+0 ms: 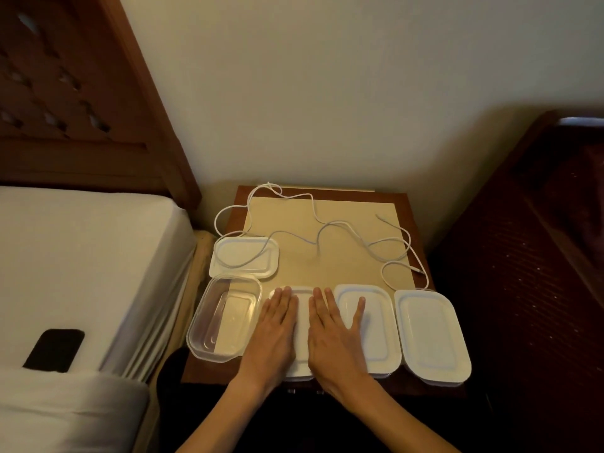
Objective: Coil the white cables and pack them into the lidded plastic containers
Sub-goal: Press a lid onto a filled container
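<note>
Now we press both flat, open hands, left hand [276, 325] and right hand [330, 328], on a closed box [302, 335]; next we must coil the loose white cables [327, 227].

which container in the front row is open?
The clear container at the far left end; its lid lies behind it, while the other three wear white lids.

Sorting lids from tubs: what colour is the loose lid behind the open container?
White, in the head view: loose lid.
</note>
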`<action>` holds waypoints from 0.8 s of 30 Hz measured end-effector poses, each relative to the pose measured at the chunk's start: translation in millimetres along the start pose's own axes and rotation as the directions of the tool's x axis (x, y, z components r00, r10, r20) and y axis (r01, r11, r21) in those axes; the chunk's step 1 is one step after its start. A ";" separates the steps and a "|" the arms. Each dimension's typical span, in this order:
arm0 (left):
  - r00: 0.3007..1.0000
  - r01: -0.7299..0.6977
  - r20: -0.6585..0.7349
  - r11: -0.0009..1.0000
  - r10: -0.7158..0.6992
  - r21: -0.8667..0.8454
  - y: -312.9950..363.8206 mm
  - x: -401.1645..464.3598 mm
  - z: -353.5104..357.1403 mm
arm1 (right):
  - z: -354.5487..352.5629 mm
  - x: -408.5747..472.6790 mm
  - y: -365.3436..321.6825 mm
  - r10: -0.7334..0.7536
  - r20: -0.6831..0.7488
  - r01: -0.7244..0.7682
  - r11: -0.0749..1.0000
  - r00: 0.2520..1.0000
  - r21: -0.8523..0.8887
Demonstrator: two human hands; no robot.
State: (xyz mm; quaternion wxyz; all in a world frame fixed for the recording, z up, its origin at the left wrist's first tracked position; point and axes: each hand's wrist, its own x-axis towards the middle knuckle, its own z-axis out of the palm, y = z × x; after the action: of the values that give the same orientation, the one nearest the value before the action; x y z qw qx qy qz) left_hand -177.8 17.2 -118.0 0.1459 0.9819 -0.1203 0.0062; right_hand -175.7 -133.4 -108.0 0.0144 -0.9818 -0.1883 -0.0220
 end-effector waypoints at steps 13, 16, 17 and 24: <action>0.998 0.014 0.056 1.000 -0.014 -0.005 41.1 5.3 -15.9 | -18.4 -37.5 104.1 0.432 0.046 -0.434 0.896 0.901 0.088; 0.996 0.010 0.094 1.000 -0.010 -0.002 44.8 12.4 -14.2 | -8.3 -36.3 106.2 0.395 0.100 -0.404 0.909 0.913 0.100; 0.994 -0.001 0.107 1.000 0.000 0.004 46.5 16.3 -14.3 | -6.0 -35.9 106.8 0.391 0.090 -0.399 0.912 0.916 0.093; 0.991 -0.022 0.133 0.998 0.013 0.067 47.0 43.9 -11.4 | -2.9 -16.3 115.2 0.432 0.116 -0.439 0.898 0.894 0.036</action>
State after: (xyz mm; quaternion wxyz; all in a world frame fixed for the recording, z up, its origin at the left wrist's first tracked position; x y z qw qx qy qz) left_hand -146.1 -33.5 -91.6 0.1041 0.9835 -0.1379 -0.0535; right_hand -148.3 -246.5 -108.2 0.0388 -0.9979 0.0351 0.0393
